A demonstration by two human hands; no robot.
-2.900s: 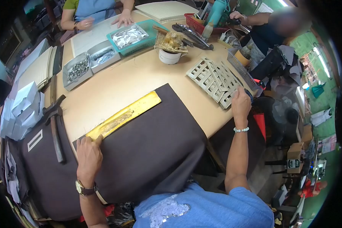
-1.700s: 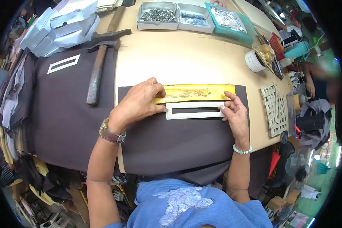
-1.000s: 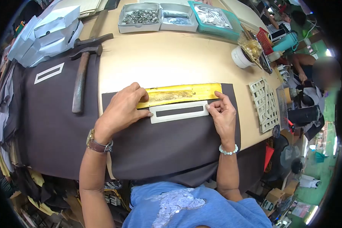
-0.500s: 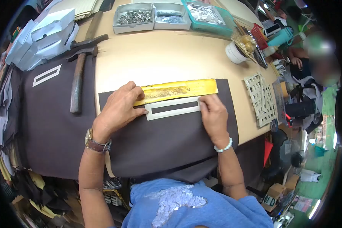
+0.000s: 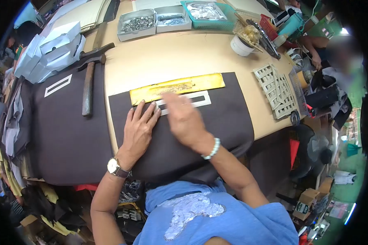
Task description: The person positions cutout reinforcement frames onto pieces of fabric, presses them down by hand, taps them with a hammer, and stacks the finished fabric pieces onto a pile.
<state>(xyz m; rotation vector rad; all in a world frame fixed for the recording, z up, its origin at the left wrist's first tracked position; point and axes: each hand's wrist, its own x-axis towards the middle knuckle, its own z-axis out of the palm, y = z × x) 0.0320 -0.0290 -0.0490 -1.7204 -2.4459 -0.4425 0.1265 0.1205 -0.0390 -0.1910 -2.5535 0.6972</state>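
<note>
My left hand point(image 5: 140, 128) lies flat on the dark cloth point(image 5: 171, 153), fingers spread. Its fingertips reach the lower edge of a yellow strip point(image 5: 208, 81) and the left end of a white rectangular frame piece point(image 5: 204, 97) with a long slot. Over the left half of that frame is my right hand point(image 5: 186, 120), palm down and smeared by motion. I cannot make out its fingers well, nor whether they touch the piece. The strip sits along the frame's upper side.
Left of the work, another dark cloth point(image 5: 65, 134) carries a second white frame point(image 5: 58, 85) and a hammer point(image 5: 88, 87). Boxes of metal parts point(image 5: 137, 25) and a teal basket point(image 5: 229, 20) stand behind. A white pot point(image 5: 241, 47) and a lattice tray point(image 5: 276, 92) are right; beyond them a person point(image 5: 315, 51) sits.
My right hand has left the frame's right end and moved left over it. My left hand has slid lower and flattened, fingers now spread. The view has shifted slightly.
</note>
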